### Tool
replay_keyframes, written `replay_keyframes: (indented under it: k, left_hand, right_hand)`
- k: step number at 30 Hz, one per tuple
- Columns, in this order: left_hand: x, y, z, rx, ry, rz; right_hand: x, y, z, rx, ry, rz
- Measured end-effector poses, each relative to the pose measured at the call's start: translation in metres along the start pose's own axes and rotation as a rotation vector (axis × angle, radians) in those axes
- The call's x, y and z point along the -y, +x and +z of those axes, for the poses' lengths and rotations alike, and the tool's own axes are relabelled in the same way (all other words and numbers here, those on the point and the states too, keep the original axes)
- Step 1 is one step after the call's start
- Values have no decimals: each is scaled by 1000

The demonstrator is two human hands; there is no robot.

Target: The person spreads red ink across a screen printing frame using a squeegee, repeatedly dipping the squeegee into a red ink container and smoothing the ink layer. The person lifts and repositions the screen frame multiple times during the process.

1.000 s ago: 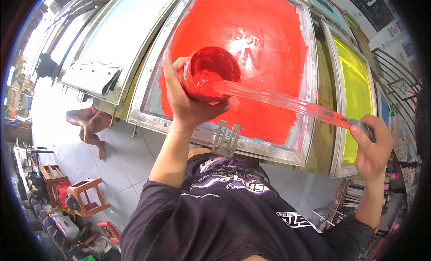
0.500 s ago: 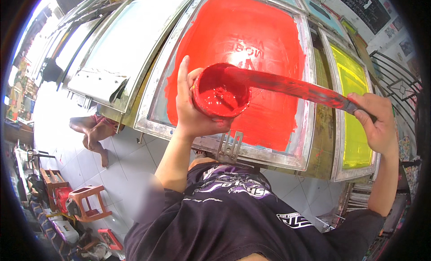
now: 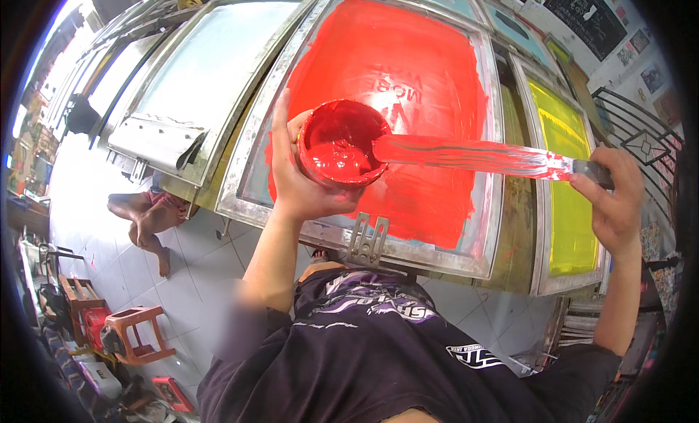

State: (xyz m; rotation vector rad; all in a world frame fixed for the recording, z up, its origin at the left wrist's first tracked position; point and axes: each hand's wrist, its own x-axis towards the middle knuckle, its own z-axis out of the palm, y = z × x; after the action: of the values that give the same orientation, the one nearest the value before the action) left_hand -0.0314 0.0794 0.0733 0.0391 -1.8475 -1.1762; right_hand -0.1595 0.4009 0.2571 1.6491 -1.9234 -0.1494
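My left hand [image 3: 295, 172] is wrapped round a cup of red ink [image 3: 342, 177], its mouth tipped toward me so the glossy ink inside shows. One finger of that hand points upward along the cup's side. My right hand [image 3: 617, 201] grips the dark end of a long flat squeegee [image 3: 466, 155] smeared with red. Its far end touches the cup's right rim. Both are held above a screen printing frame [image 3: 466, 266], whose mesh is covered with a broad layer of red ink [image 3: 437, 197]. Faint lettering shows through that layer.
To the right lies a frame with yellow mesh [image 3: 568, 234]; to the left, a pale frame [image 3: 211, 59] with a white squeegee [image 3: 156, 140] on it. A metal hinge clamp [image 3: 368, 241] juts from the near edge. Another person's legs [image 3: 149, 219] and a brown stool [image 3: 138, 332] are at left.
The squeegee has turned to show a streaked face with bare patches near the handle, and lies more level. The cup has shifted slightly left, and the squeegee's end is now at its right rim.
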Motion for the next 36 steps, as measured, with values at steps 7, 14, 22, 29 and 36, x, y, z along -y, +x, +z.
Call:
replay_keyframes:
  k: [7, 14, 22, 29, 36]
  left_hand:
    - [6, 3, 1, 31, 93, 228]
    - [9, 0, -2, -39, 45, 123]
    - [9, 1, 12, -66, -181, -24]
    - [23, -3, -10, -190, -205, -87]
    - [49, -17, -39, -321, 21, -68]
  right_hand:
    - [-4, 9, -33, 98, -83, -78]
    - [-8, -8, -17, 67, 128, 152]
    - [20, -44, 41, 376, 1356, 780]
    - [22, -59, 48, 531, 1415, 900]
    - [52, -95, 95, 170, 1432, 1249]
